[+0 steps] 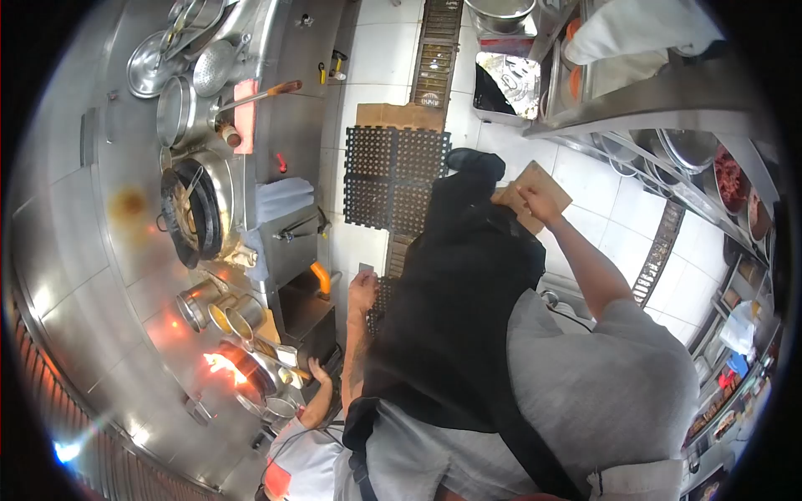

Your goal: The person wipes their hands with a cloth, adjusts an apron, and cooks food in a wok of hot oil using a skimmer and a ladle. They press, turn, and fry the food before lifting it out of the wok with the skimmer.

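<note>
Curled right hand [540,204] over cardboard [541,177], angled diagonally

You are showing two hands: the left hand [363,290] near the centre, the right hand [541,203] right of upper centre. A co-worker's single hand [319,371] is showing at lower left. Two brown sheets [547,178] are appearing across the upper middle, three small pots [192,311] are standing lower left, and one orange pipe [321,280] is jutting left of centre.

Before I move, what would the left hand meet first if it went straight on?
The way looks free: ahead of the left hand lie white floor tile and then the black mat, seemingly lower; depth is unclear.
</note>
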`<action>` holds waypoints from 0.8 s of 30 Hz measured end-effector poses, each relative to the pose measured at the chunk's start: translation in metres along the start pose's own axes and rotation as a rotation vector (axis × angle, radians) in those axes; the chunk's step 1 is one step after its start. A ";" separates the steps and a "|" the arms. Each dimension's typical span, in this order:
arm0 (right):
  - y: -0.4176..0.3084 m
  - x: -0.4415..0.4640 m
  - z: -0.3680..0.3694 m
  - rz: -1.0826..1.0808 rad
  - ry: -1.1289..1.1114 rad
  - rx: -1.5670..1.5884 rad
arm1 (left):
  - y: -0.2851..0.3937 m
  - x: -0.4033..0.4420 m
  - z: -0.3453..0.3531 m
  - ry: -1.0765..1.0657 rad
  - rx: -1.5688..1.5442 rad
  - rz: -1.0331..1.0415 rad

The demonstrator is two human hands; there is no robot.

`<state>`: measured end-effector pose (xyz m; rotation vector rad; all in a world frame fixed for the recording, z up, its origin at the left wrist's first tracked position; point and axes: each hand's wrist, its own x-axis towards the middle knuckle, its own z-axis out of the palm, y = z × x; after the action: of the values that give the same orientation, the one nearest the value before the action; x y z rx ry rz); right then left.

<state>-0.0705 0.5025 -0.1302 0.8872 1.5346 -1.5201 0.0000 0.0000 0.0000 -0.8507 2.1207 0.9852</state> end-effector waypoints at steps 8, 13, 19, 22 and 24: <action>-0.018 -0.034 0.016 0.097 -0.199 0.437 | -0.024 -0.056 -0.011 0.137 -0.014 -0.051; 0.056 0.015 -0.069 -0.384 0.548 -0.745 | -0.078 -0.088 -0.035 0.121 0.034 0.069; 0.004 -0.088 -0.134 -0.004 0.795 -0.636 | -0.064 -0.054 -0.006 0.069 0.103 0.216; 0.054 0.026 -0.124 -0.544 0.690 -0.812 | 0.060 -0.013 0.002 0.068 -0.026 0.132; -0.045 -0.047 -0.057 -0.568 0.540 -0.578 | 0.125 0.003 0.005 0.137 0.104 0.618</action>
<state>-0.0932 0.5594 -0.0695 0.5552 2.6173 -1.1015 -0.0954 0.0670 0.0447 -0.2038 2.5966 1.1192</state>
